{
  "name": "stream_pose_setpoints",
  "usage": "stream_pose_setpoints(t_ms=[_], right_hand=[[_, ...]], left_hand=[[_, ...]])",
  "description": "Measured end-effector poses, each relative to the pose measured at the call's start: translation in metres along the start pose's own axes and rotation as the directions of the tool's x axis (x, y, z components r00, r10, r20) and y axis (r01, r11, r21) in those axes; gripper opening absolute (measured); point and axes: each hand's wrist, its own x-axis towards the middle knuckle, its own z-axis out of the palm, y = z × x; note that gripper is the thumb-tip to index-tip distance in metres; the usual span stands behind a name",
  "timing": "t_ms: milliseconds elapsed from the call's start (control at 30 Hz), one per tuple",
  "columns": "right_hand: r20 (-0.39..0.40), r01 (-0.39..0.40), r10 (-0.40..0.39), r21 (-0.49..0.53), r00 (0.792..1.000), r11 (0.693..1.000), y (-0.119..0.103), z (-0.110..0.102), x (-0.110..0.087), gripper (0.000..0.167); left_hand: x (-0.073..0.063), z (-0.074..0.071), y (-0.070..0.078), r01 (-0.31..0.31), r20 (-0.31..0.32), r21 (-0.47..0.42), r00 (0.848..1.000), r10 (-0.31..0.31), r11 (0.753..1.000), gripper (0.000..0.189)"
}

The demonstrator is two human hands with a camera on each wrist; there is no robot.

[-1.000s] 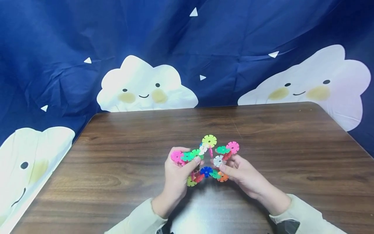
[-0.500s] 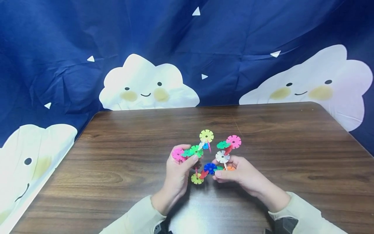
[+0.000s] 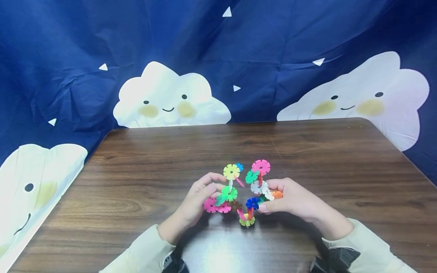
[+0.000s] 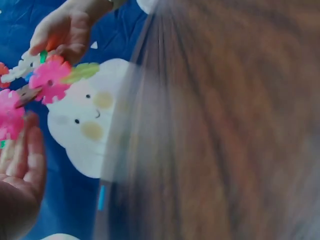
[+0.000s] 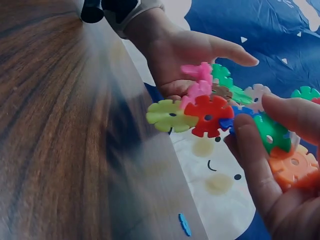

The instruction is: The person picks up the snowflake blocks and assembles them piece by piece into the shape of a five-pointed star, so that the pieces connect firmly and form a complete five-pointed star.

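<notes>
A chain of interlocking snowflake discs [image 3: 229, 193] in many colours is held above the table, bent into an open loop. My right hand [image 3: 295, 199] pinches its right part, thumb near the blue disc [image 3: 252, 203]; in the right wrist view, thumb and fingers grip the green disc [image 5: 270, 134] beside the orange disc [image 5: 295, 167]. On the left, my left hand [image 3: 194, 201] lies against the pink and green discs with fingers loosely extended. The right wrist view shows that left hand's [image 5: 182, 55] palm up and thumb straight out. At the loop's upper ends sit a yellow disc [image 3: 231, 171] and a pink disc [image 3: 261, 167].
The brown wooden table [image 3: 153, 159] spreads around both hands. A small blue disc [image 5: 184, 224] lies on the tabletop near its edge in the right wrist view. Behind hangs a blue curtain [image 3: 259, 45] with printed clouds.
My left hand has loosened its pinch and drawn slightly left. The chain has turned, its lower yellow disc swinging right and down. My right hand has shifted its grip toward the blue and green discs.
</notes>
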Motion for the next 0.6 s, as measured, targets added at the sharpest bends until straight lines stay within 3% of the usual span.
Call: stream_pose_setpoints(t_ms=[100,167,333,500,600], right_hand=[[0.022,0.033,-0.033,-0.005,0.999,0.999,0.000,0.001,0.000,0.027],[0.030,0.046,-0.046,-0.001,0.998,0.999,0.000,0.001,0.000,0.027],[0.031,0.039,-0.039,-0.020,0.999,0.999,-0.002,0.002,0.000,0.027],[0.048,0.027,-0.027,-0.013,0.998,1.000,0.000,0.003,0.000,0.026],[0.054,0.026,-0.026,0.004,0.998,1.000,0.002,0.004,-0.001,0.028]], left_hand=[[0.000,0.001,0.008,0.051,-0.025,0.173,0.999,-0.047,0.984,0.036],[0.000,0.004,0.012,0.049,-0.011,0.242,0.999,-0.048,0.969,0.036],[0.000,0.012,0.016,-0.005,0.043,0.303,0.999,-0.008,0.953,0.031],[-0.002,0.017,0.011,-0.048,0.020,0.380,0.999,0.044,0.924,0.022],[-0.004,0.017,0.008,-0.084,-0.005,0.386,0.996,0.093,0.919,0.018]])
